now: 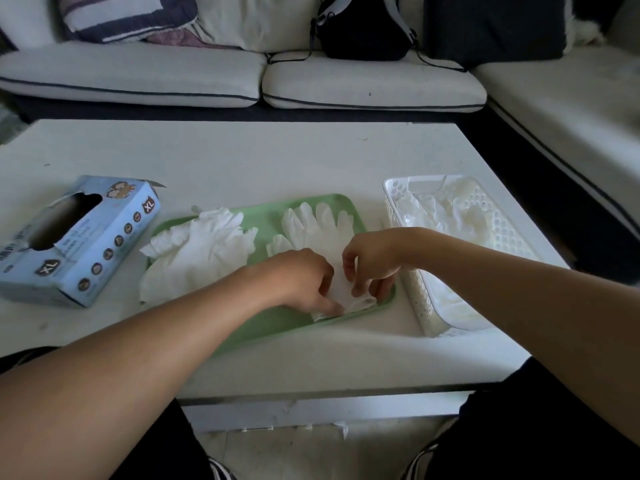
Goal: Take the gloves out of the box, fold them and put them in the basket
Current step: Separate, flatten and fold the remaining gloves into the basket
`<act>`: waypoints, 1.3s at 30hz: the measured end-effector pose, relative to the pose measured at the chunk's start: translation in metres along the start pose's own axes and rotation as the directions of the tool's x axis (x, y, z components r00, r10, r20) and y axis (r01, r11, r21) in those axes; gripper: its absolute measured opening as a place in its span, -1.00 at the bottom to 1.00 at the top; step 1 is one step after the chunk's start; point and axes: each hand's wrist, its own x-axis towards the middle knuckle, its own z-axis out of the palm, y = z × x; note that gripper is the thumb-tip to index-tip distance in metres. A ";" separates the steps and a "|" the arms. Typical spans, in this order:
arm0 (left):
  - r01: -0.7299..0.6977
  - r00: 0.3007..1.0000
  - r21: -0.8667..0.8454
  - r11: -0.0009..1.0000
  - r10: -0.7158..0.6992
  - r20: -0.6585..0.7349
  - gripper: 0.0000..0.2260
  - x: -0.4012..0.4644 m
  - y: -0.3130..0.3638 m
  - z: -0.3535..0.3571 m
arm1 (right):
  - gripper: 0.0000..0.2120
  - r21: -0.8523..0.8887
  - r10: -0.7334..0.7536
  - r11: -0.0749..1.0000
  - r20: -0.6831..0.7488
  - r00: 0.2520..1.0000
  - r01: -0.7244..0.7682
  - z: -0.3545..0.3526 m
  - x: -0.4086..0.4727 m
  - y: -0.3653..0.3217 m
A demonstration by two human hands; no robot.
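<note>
Left hand (301,278): fingers curled down onto the cuff end of a white glove (318,233), pinching its near edge against the tray. Right hand (370,265): fingers bent, pinching the same cuff from the other side; the two hands nearly touch over it.

White glove: lies flat on the right half of a green tray (270,216), fingers spread and pointing away from the hands, cuff bunched under the fingertips at the tray's near right corner.

Loose gloves (201,251): a crumpled white heap on the left half of the tray, just left of the left hand, partly overhanging the tray's left rim. The count cannot be told.

Glove box (79,240): light blue carton marked XL, lying with its oval opening upward, further left of the left hand and apart from the tray. Its inside is dark; the contents are not readable.

Basket (408,258): white perforated plastic, just right of the right hand and close beside the tray's right edge. It holds white gloves (450,209), apparently folded, though the pale pile is hard to make out.

Surface (242,157): white low table carrying box, tray and basket.

Beyond the hands: a pale sofa (138,74) with a striped cushion (128,15) and a black backpack (363,29).
</note>
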 end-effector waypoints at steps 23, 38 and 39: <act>0.108 0.988 -0.020 0.994 -0.109 -0.113 -0.43 -0.006 0.008 0.012 | -0.83 0.481 0.104 0.875 -0.090 0.991 -0.048 0.027 0.006 -0.012; -0.283 0.762 -0.247 0.927 0.061 -0.644 -0.82 -0.016 -0.016 -0.028 | -0.96 0.769 0.008 0.632 -0.136 0.991 0.100 -0.039 -0.025 -0.005; -0.333 0.747 -0.310 0.890 0.049 -0.663 -0.85 -0.017 -0.018 -0.032 | -0.97 0.775 -0.004 0.620 -0.150 0.989 0.120 -0.045 -0.029 -0.005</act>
